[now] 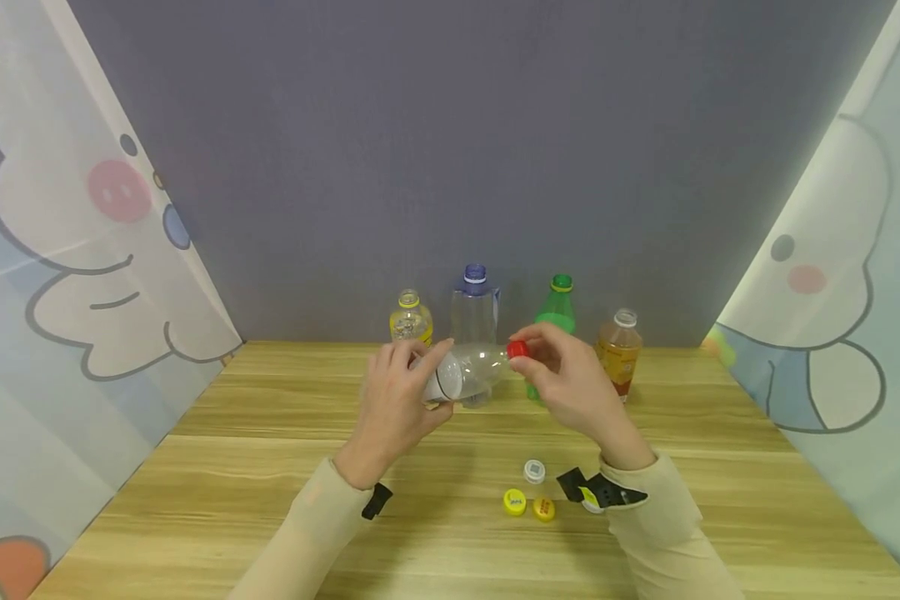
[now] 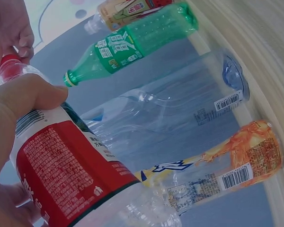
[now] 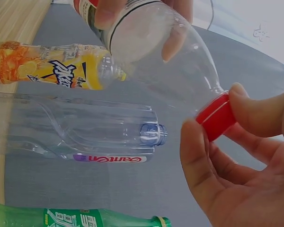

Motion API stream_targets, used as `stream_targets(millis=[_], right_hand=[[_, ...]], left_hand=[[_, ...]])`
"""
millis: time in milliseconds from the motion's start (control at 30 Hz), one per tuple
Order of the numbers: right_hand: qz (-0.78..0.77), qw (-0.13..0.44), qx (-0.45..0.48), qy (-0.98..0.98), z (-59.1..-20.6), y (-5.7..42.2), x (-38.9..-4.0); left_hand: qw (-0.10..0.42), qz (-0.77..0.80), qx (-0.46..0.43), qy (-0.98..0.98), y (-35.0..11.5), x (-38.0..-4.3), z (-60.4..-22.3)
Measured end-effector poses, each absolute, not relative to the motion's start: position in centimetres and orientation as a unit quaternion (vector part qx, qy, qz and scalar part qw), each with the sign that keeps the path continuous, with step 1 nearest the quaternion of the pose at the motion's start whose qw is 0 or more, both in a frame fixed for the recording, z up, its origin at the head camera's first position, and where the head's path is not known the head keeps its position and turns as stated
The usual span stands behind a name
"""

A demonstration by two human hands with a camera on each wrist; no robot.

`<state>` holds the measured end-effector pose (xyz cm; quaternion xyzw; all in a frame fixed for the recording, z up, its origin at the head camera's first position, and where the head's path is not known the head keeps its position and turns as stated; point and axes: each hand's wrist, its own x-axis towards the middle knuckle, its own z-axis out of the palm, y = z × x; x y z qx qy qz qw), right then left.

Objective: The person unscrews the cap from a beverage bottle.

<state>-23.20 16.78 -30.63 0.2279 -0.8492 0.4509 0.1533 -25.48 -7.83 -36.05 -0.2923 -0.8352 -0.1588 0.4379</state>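
My left hand (image 1: 397, 387) grips a clear plastic bottle (image 1: 482, 369) round its label, holding it tilted on its side above the table, neck to the right. The label shows red with white print in the left wrist view. At the neck, my right hand (image 1: 573, 383) pinches a red cap (image 1: 518, 350) between thumb and fingers. In the right wrist view the red cap (image 3: 217, 116) sits on the bottle's mouth, and the clear shoulder (image 3: 165, 56) looks empty.
Along the back stand a yellow-labelled bottle (image 1: 411, 321), a large bluish clear bottle (image 1: 474, 310), a green bottle (image 1: 559, 310) and a brown-labelled bottle (image 1: 619, 350), all uncapped. A white cap (image 1: 535, 472), a yellow cap (image 1: 514, 502) and an orange-yellow cap (image 1: 543, 509) lie in front.
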Motion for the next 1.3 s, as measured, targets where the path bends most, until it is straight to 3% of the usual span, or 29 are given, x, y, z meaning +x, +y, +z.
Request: stream_targets(millis=[667, 1300], right_hand=[[0.453, 0.181, 0.242, -0.839, -30.83, 16.65, -23.29], [0.47, 0.092, 0.125, -0.869, -30.56, 16.95, -23.63]], left_hand=[[0.398, -0.155, -0.282, -0.859, -7.87, -25.5, -36.15], [0.384, -0.156, -0.284, -0.865, -7.8, -25.29, -36.06]])
